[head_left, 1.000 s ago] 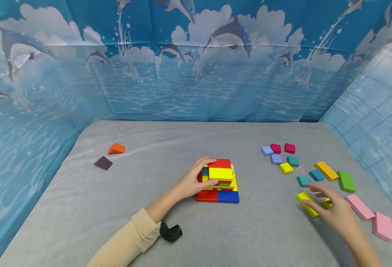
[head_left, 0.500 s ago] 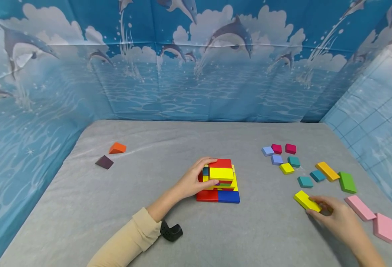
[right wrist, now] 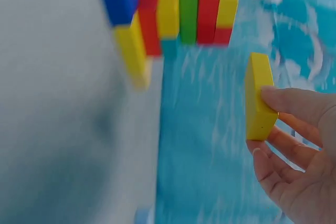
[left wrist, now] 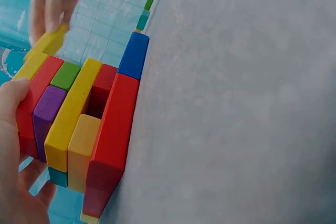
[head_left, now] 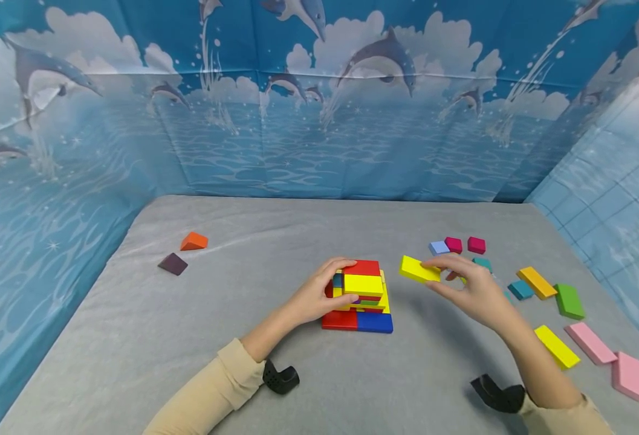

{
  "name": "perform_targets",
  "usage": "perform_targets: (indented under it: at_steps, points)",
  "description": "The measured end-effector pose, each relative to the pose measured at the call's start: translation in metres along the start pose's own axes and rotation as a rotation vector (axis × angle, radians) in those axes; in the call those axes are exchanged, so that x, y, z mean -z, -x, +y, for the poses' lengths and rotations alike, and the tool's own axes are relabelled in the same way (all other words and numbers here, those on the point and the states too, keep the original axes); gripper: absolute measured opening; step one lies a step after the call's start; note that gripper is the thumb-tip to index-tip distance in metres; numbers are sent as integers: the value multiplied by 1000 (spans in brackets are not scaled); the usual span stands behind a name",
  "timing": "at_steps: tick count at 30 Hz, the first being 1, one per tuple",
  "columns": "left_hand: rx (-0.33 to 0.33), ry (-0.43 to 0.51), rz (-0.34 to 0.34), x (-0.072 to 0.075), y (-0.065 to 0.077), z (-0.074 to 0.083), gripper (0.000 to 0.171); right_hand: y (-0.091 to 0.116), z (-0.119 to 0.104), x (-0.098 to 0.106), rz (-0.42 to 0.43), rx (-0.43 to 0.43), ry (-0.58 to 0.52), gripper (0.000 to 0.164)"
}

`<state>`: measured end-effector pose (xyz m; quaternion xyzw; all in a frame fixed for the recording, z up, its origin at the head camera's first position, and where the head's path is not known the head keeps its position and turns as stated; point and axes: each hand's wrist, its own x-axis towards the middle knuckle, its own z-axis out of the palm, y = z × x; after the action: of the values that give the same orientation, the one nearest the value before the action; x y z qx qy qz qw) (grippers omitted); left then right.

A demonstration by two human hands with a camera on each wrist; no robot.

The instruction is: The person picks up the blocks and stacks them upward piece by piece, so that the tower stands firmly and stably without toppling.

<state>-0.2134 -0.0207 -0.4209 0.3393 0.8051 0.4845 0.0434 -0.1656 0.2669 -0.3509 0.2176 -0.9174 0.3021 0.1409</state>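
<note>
A layered tower of coloured blocks (head_left: 370,322) stands in the middle of the table, with red and blue blocks at its base. My left hand (head_left: 319,293) holds its upper layers from the left side, thumb on the near face and fingers round the far side. In the left wrist view the thumb touches the top yellow block (left wrist: 32,66). To the tower's right, my right hand (head_left: 474,290) pinches a yellow block (head_left: 418,269) by its right end, in the air. The right wrist view shows the held yellow block (right wrist: 258,98) apart from the tower.
Pink blocks (head_left: 590,343), a green block (head_left: 570,301), an orange block (head_left: 537,282) and another yellow block (head_left: 556,347) lie at the right, near small crimson blocks (head_left: 476,244). An orange wedge (head_left: 194,241) and a dark wedge (head_left: 173,264) lie at the far left.
My right hand has taken hold of a yellow block at the right, lifted it and carried it left towards the tower. The left hand has stayed on the tower.
</note>
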Motion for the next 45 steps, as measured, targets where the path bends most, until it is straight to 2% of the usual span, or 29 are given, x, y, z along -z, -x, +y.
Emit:
perform_targets:
  at_steps: [4, 10, 15, 27, 30, 36, 39, 41, 45]
  points:
    - [-15, 9, 1, -2, -1, 0, 60, -24, -12, -15, -75, 56, -70, 34]
    - [7, 63, -14, -2, -1, -1, 70, -44, -23, -32, -163, 34, -130, 33]
    - [3, 85, -20, -2, -1, -2, 74, -50, -27, -41, -179, 53, -147, 33]
    - [-28, 30, -21, -2, -2, -2, 68, -55, -31, -47, -185, 59, -174, 35]
    - [-20, 31, -26, 1, -2, 5, 66, -53, -28, -45, -182, 56, -185, 35]
    - [11, 38, -32, 11, 5, 36, 62, -32, -11, -26, -81, -19, -142, 38]
    - [23, 41, -29, 12, 6, 36, 62, -10, 3, -9, -12, -79, -95, 37]
    - [26, 41, -29, 12, 6, 36, 62, 9, 20, 0, 27, -121, -71, 36]
    - [33, 37, -28, 13, 6, 37, 62, 53, 78, 11, 91, -222, 33, 38]
